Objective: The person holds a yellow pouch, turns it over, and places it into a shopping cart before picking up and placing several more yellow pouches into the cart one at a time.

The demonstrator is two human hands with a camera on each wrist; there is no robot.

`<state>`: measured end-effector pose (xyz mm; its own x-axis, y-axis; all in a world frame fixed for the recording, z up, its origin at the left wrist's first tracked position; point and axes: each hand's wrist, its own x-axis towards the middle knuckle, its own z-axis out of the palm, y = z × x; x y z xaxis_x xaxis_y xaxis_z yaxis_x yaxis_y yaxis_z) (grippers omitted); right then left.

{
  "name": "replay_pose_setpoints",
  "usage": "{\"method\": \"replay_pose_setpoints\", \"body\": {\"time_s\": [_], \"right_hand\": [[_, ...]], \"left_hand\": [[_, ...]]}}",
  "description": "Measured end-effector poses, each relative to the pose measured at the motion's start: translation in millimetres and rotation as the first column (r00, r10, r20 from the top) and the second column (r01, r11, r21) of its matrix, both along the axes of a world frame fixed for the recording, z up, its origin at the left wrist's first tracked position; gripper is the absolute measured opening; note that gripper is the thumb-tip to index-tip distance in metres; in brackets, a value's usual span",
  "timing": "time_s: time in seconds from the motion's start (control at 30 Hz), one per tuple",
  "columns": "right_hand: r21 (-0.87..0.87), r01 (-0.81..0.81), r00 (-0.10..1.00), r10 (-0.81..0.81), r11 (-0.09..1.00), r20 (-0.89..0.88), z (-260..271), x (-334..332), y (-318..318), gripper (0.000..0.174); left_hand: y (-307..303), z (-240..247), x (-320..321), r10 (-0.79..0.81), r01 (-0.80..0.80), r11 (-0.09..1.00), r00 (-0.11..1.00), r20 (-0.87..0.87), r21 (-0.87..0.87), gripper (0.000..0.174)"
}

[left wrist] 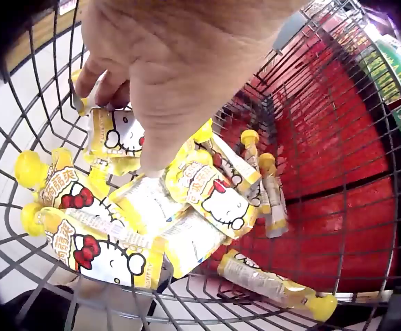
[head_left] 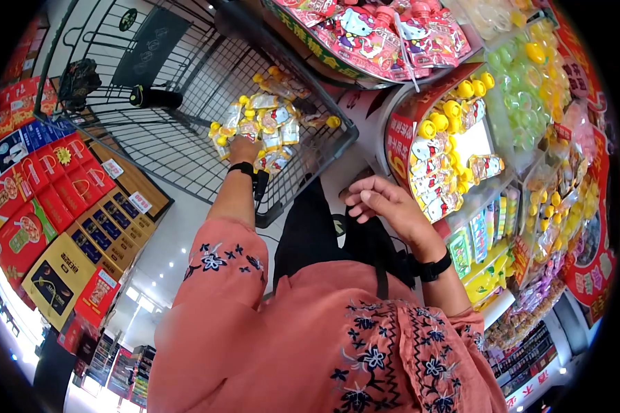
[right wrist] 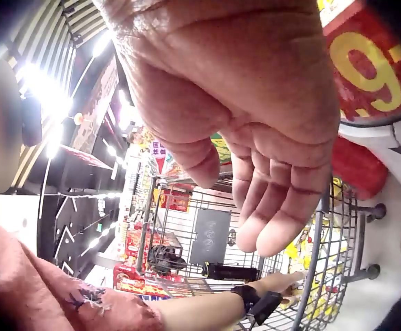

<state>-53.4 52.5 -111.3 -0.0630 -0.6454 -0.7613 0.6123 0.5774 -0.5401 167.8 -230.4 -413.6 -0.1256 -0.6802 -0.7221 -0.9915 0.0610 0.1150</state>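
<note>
My left hand (head_left: 244, 148) reaches down into a wire shopping cart (head_left: 310, 153), over a pile of yellow-and-white cartoon-cat spout pouches with yellow caps. In the left wrist view, its fingers curl over the top of one spout pouch (left wrist: 115, 132) at the pile's far left, the thumb along that pouch's right side. More pouches (left wrist: 217, 196) lie loosely stacked around it, and a single one (left wrist: 273, 283) lies near the cart's side. My right hand (head_left: 393, 210) hovers between the cart and a display bin, fingers loosely bent, holding nothing; its palm shows in the right wrist view.
Right of the cart stands a display bin (head_left: 401, 138) with more yellow-capped pouches. Behind it, another bin holds pink pouches (head_left: 365, 34). Bagged sweets (head_left: 523, 89) line the far right. Red and gold gift boxes (head_left: 55, 186) stand at left. A black object (head_left: 157, 98) hangs across the cart.
</note>
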Motion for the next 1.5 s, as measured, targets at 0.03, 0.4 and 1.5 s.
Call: {"method": "replay_pose_setpoints", "body": {"time_s": [0.03,0.4,1.5], "right_hand": [[0.004,0.012,1.0,-0.012,1.0,0.008,-2,1,0,0.03],[0.054,0.034,0.999,-0.035,0.998,0.025,-8,0,4,0.032],[-0.485,0.592,0.681,-0.721,0.644,-0.127,116,-89,138,0.035]], "left_hand": [[-1,3,-4,0.002,-0.002,1.0,1.0,0.009,0.016,0.072],[-3,-12,2,-0.027,0.029,0.998,0.999,-0.023,0.055,0.08],[238,438,-234,0.068,0.494,0.841,0.304,-0.95,0.218,0.044]]}}
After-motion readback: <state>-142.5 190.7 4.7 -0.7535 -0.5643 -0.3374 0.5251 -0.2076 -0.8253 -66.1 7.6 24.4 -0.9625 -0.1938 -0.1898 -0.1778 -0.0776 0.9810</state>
